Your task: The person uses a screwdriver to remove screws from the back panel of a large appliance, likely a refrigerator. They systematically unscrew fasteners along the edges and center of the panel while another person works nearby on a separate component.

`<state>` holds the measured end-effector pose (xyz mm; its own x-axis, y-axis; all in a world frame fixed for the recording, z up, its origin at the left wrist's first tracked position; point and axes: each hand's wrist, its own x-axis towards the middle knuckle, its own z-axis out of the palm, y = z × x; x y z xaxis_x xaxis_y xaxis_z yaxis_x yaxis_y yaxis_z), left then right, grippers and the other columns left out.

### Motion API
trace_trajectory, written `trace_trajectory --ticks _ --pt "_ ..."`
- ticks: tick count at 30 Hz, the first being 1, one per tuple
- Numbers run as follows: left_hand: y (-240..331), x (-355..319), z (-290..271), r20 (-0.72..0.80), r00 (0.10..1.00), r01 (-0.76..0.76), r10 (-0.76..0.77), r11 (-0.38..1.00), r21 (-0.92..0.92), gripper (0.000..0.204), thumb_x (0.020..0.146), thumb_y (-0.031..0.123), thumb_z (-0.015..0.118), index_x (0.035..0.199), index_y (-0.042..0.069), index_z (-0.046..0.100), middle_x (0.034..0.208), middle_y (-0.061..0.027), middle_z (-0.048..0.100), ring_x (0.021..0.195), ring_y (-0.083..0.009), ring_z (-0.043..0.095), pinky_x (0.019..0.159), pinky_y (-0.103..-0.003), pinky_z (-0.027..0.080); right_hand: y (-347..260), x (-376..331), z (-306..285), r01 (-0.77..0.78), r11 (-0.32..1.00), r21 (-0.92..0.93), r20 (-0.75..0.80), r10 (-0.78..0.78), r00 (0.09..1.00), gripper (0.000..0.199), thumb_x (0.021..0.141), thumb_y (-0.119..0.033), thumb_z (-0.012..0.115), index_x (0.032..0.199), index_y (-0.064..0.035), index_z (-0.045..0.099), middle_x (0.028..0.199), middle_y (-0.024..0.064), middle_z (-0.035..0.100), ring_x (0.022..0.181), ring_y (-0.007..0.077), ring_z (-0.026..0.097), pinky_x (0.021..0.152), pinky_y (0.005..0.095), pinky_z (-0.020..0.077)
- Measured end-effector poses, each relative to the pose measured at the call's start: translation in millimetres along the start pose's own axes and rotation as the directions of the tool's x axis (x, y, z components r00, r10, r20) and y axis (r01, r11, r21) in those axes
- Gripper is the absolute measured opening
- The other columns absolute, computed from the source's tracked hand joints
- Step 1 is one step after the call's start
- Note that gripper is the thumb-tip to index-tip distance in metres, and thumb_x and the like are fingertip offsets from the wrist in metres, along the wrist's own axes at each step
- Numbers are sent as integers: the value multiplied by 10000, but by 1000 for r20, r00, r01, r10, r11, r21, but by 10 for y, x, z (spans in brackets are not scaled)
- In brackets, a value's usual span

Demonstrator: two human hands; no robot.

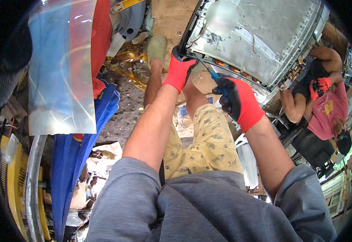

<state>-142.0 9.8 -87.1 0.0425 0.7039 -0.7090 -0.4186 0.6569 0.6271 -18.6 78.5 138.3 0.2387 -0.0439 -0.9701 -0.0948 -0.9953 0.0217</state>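
Note:
A large silvery metal panel (275, 24) with thin wires, like the inside of a flat-screen display, lies tilted at the upper right. A black frame strip (190, 29) runs along its left edge. My left hand (180, 71), in a red and black glove, is closed round the frame at the panel's near left corner. Gloved alike, my right hand (242, 101) grips a screwdriver (214, 74) with a blue handle. Its thin shaft points up and left to the panel's near edge, close to my left fingers. The tip's exact contact is hard to make out.
Another person (325, 94) in a pink shirt and red gloves sits at the right. A clear plastic sheet (60, 80) and blue cloth (83, 161) hang at the left. Amber film (133, 60) and cardboard (172, 20) lie on the dirt floor near my feet.

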Motion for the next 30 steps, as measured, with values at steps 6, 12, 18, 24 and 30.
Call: trace_trajectory --ticks 6,12,18,24,30 --pt "-42 16 77 -4 998 54 -55 994 -99 777 683 -76 769 1360 48 409 1303 -88 535 1154 -194 536 883 -308 518 80 2 133 373 69 -925 212 -720 661 194 832 -195 594 948 -62 674 881 159 711 823 266 703 648 394 542" --pt "-64 -134 -67 37 930 353 -367 856 -378 286 856 70 686 1137 58 633 987 -83 674 853 -208 664 722 -309 562 102 -15 246 273 -217 -937 348 -582 735 379 860 -256 581 1197 -97 653 934 176 698 893 342 689 782 454 535" --pt "310 -533 413 277 814 577 -511 649 -496 225 950 267 663 970 43 676 856 -72 689 750 -166 667 654 -291 537 -38 190 -52 -100 971 -216 192 143 971 227 866 -318 631 913 -99 669 752 45 651 633 167 612 541 332 471" --pt "202 -428 399 256 879 476 -402 768 -427 163 930 258 651 851 118 679 710 -2 650 626 -119 616 563 -267 485 -233 94 205 343 74 -936 280 -428 859 233 839 -214 620 963 -21 665 867 194 713 796 302 711 651 407 540" --pt "126 -398 416 321 868 497 -380 658 -566 168 958 224 598 893 88 673 809 -38 679 713 -149 641 652 -282 529 -10 3 149 499 271 -823 305 -530 791 286 901 -362 612 1100 -161 656 958 183 700 731 285 678 638 413 532"
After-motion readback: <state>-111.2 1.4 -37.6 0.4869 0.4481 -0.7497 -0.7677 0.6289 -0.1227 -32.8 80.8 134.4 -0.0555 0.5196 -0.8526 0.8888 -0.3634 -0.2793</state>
